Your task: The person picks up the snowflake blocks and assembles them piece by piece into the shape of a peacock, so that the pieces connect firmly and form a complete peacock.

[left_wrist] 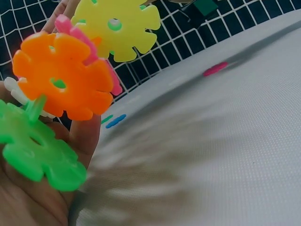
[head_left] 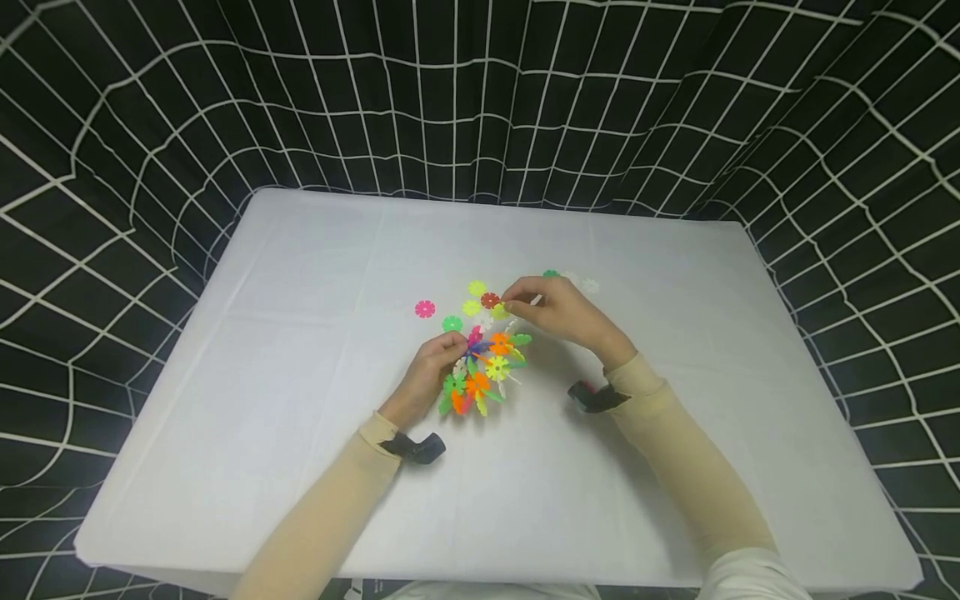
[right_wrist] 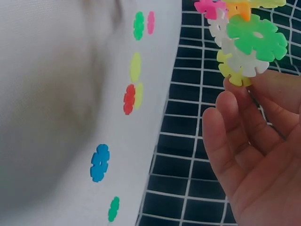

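From the head view, a bunch of snowflake pieces (head_left: 483,371) stuck together sits in the middle of the white bench (head_left: 262,333), right between the two hands. The left hand (head_left: 427,375) curls around its left side and grips it. The right hand (head_left: 558,312) pinches the top right edge of the bunch. Loose pieces lie flat just behind it: a pink piece (head_left: 424,309), a green piece (head_left: 452,323) and a red piece (head_left: 490,300).

From the left wrist view, the bunch is very close. An orange flower shape (left_wrist: 61,75), a green one (left_wrist: 37,150) and a yellow one (left_wrist: 117,26) stand out above the palm.

From the right wrist view, the fingertips (right_wrist: 233,89) touch a pale yellow piece (right_wrist: 235,73) at the bottom of the bunch. A blue piece (right_wrist: 99,162) lies flat on the bench.
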{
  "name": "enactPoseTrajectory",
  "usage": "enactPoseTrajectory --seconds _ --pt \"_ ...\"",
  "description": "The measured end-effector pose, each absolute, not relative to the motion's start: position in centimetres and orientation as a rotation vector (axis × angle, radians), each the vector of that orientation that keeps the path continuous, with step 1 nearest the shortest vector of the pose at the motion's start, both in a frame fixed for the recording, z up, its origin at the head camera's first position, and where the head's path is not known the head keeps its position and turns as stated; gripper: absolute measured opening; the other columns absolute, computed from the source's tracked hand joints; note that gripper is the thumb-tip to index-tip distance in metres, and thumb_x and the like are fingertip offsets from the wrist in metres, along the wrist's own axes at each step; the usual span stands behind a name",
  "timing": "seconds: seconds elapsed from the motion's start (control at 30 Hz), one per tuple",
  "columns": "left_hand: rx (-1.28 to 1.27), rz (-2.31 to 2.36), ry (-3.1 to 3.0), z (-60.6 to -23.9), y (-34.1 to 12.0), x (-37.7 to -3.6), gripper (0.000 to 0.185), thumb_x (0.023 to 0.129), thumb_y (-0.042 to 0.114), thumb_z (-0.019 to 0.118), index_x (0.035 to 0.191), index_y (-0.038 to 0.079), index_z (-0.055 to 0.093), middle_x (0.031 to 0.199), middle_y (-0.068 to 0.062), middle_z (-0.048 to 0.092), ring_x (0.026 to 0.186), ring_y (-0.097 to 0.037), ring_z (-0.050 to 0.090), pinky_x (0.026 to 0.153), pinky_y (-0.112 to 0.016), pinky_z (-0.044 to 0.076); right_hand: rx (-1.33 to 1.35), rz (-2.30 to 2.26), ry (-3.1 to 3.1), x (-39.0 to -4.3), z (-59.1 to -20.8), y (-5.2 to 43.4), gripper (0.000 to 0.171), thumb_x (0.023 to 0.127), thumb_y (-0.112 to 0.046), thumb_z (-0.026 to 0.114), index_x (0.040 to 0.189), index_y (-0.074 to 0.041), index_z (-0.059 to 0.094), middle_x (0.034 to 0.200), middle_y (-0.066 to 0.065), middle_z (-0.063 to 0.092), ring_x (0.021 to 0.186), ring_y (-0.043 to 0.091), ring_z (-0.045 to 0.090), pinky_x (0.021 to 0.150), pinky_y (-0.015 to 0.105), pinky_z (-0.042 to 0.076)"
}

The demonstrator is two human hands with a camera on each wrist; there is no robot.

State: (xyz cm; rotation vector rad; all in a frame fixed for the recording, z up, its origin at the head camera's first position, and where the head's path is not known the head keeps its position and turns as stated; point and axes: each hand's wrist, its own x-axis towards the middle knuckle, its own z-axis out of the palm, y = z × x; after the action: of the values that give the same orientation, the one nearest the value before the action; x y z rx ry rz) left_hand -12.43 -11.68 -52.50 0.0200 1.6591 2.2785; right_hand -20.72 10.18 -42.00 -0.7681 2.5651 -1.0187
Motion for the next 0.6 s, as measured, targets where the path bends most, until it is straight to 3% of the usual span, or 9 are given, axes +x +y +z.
enactPoseTrajectory --seconds 0.33,0.6 --pt "0.014 2.272 1.658 -52.39 -11.66 -12.38 0.015 0.101 0.012 0.048 0.09 0.01 0.058 0.091 0.004 0.055 0.092 -0.012 0.05 0.082 -0.02 0.045 -0.798 -0.989 2.564 -20.77 -41.99 10.29 0.016 0.097 -0.019 0.068 0.111 -0.013 0.075 0.101 0.002 0.075 0.092 0.017 0.065 0.082 0.035 0.056" --pt "0.004 2.255 1.653 -52.45 -11.75 -12.37 0.014 0.101 0.014 0.048 0.094 0.009 0.058 0.091 0.004 0.054 0.089 -0.012 0.05 0.076 -0.018 0.046 -0.833 -0.979 2.564 -20.9 -42.06 10.26 0.016 0.097 -0.017 0.069 0.111 -0.012 0.074 0.104 0.003 0.075 0.094 0.018 0.066 0.083 0.036 0.056"
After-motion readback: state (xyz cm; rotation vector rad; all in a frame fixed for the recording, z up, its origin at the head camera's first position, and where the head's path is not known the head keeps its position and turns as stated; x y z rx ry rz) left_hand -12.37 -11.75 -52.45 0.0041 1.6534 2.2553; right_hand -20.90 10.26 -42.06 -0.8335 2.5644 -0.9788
